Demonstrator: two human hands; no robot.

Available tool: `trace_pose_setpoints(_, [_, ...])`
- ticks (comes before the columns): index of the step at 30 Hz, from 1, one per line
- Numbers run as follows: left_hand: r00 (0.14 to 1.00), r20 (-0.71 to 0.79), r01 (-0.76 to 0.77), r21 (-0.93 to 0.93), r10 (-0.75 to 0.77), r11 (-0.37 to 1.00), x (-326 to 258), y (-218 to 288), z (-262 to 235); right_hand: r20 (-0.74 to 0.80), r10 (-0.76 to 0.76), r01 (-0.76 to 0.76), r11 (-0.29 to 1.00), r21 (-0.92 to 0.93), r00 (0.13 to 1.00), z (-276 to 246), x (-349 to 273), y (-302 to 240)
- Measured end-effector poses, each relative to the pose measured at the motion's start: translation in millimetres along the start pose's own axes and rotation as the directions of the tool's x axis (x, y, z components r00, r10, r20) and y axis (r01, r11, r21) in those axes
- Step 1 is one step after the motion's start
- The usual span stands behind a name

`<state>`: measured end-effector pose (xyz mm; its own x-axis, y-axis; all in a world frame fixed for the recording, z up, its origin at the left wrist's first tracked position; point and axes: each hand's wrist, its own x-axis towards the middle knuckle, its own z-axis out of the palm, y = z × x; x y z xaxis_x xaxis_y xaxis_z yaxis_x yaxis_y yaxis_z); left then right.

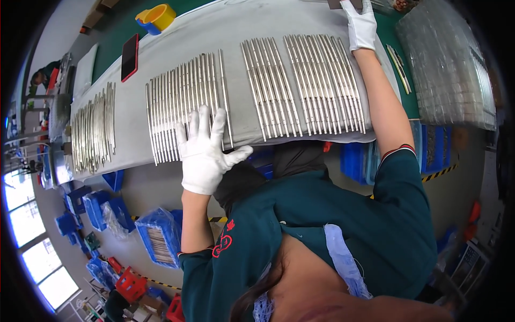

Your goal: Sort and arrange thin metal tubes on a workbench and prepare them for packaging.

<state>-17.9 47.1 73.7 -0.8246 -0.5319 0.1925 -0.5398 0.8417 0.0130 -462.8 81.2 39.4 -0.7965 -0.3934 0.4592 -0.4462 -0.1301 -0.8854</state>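
My left hand (pixel 203 155), in a white glove, lies with its fingers spread over the lower ends of a row of slim silver metal rods (pixel 182 96). One separate rod (pixel 223 88) stands just right of that row. Stretched out to the far right, my gloved right hand (pixel 361 27) grips a dark brown flat block (pixel 337 4), partly cut off by the view's upper edge. Two more rod groups, one in the middle (pixel 268 80) and one at the right (pixel 324 80), lie side by side on the grey cloth (pixel 214 27).
Shorter rods (pixel 94 129) lie at the left end of the cloth. A red-edged phone (pixel 130 58) and a yellow-and-blue tape dispenser (pixel 156 19) sit toward the far left. Plastic-wrapped stock (pixel 448 70) is stacked at the right. Blue bins (pixel 158 236) stand on the floor.
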Motion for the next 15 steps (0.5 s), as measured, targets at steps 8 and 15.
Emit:
trace_pose_setpoints(8, [0.998,-0.034,-0.059,-0.067,0.057,0.996,4,19,9,0.0,-0.019,0.019,0.997,-0.074,1.0,0,-3,-1])
trace_pose_setpoints(15, [0.995,-0.028,-0.104,-0.162,0.101,0.981,8,21,3,-0.063,-0.114,0.102,0.982,-0.16,0.991,-9,3,12])
